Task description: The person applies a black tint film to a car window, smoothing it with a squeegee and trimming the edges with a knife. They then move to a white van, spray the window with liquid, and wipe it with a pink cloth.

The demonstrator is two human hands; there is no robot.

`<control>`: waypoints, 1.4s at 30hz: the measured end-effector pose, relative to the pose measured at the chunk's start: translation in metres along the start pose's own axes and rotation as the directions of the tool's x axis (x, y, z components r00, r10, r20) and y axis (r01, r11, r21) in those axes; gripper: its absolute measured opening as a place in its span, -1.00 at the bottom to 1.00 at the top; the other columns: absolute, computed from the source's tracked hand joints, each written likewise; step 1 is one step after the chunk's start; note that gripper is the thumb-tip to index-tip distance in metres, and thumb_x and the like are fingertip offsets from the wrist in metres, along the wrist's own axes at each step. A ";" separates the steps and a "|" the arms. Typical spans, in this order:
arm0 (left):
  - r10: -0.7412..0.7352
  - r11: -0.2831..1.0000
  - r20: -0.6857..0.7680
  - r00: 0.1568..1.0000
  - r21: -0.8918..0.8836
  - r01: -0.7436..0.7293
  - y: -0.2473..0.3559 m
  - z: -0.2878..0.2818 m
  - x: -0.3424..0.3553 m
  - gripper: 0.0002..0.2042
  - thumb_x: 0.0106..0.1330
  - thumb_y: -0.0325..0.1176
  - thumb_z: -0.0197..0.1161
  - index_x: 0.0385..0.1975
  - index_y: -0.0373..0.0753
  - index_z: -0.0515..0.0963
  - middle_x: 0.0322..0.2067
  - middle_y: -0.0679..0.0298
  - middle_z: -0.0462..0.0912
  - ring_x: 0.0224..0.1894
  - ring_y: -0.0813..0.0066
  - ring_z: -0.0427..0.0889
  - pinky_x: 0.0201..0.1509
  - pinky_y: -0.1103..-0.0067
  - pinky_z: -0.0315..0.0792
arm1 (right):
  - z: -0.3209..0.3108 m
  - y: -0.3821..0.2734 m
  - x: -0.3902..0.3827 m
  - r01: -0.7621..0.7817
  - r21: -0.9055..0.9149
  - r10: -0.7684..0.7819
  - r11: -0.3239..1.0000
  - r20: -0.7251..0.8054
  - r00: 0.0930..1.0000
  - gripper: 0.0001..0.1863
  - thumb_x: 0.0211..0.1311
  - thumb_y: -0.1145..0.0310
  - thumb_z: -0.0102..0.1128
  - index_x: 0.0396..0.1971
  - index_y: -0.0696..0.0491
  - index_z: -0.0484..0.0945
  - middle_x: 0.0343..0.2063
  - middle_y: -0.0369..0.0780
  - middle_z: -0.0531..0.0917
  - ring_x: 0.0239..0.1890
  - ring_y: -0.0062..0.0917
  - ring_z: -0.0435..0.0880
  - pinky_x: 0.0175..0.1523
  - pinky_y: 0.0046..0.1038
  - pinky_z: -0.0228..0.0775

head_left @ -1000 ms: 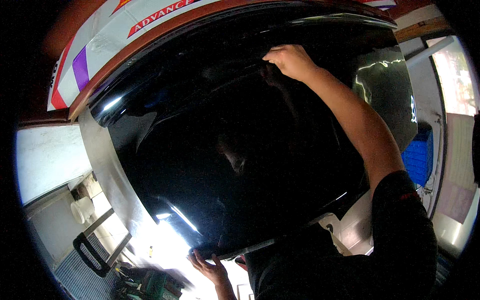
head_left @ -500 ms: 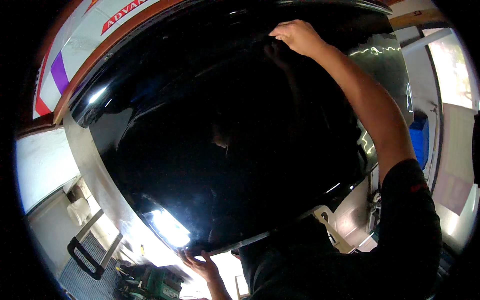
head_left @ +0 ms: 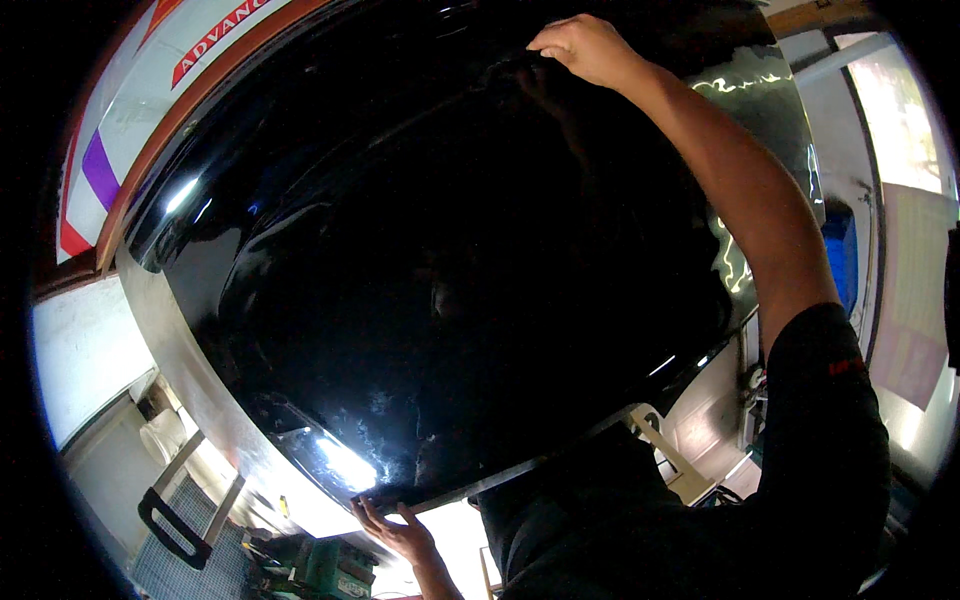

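Note:
A large, glossy black curved panel (head_left: 480, 260) fills the middle of the view and mirrors the lights. My right hand (head_left: 590, 50) reaches across to its far part. There the fingers are pressed together in a pinch, and I cannot make out what, if anything, is between them. A dim reflection of that hand shows in the black surface just below it. At the panel's near left edge is my left hand (head_left: 398, 538), fingers stretched and thumb apart, with its fingertips at the edge beside a bright light reflection.
A brown-framed printed banner (head_left: 125, 130) borders the far left. Lower left are a black-handled frame (head_left: 170, 530) and a green machine (head_left: 330, 570). A beige chair (head_left: 668, 455) stands beyond the near edge, and a blue container (head_left: 840, 262) sits at the right.
The view has shifted slightly, with the panel and my right hand sitting a little higher and further left. The right pinch and the left hand's place at the edge look much the same.

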State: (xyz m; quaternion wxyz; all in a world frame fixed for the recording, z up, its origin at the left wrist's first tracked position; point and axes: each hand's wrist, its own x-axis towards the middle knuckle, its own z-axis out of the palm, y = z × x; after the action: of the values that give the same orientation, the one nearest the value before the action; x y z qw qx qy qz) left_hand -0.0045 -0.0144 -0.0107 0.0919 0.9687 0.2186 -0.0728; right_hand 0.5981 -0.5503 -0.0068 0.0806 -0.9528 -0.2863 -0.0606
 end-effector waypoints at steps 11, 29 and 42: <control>0.004 1.000 -0.015 1.000 0.018 -0.004 -0.012 0.007 -0.004 -0.40 0.50 0.03 0.09 0.42 -0.19 0.28 0.44 -0.08 0.20 0.47 -0.15 0.19 0.46 -0.05 0.21 | -0.002 0.016 -0.018 -0.019 0.000 0.019 1.000 -0.016 1.000 -0.79 0.33 0.36 0.25 -0.10 -0.03 0.75 -0.11 -0.19 0.77 -0.07 -0.21 0.75 0.04 -0.15 0.61; -0.058 0.998 0.022 0.998 0.019 0.057 0.001 0.000 -0.001 -0.42 0.46 -0.14 0.15 0.43 -0.16 0.27 0.46 -0.06 0.18 0.48 -0.14 0.19 0.48 -0.07 0.18 | -0.003 0.013 -0.069 -0.283 -0.065 0.279 0.957 -0.068 0.958 -0.77 0.32 0.36 0.24 -0.07 -0.13 0.74 -0.20 -0.22 0.79 -0.14 -0.24 0.76 -0.04 -0.17 0.65; -0.002 1.000 -0.017 1.000 0.012 0.002 -0.004 0.004 -0.004 -0.41 0.52 0.08 0.03 0.42 -0.12 0.28 0.46 -0.06 0.16 0.48 -0.16 0.17 0.41 -0.10 0.27 | -0.008 -0.011 -0.084 -0.491 -0.024 0.489 0.871 -0.058 0.871 -0.78 0.27 0.40 0.24 -0.14 -0.14 0.76 -0.30 -0.20 0.78 -0.21 -0.24 0.76 -0.11 -0.16 0.65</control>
State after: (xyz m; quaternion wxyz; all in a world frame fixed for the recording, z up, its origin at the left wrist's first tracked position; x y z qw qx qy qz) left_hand -0.0100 -0.0137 -0.0141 0.0844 0.9696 0.2198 -0.0662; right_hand 0.5215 -0.5874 -0.0115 0.0824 -0.9938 -0.0324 -0.0673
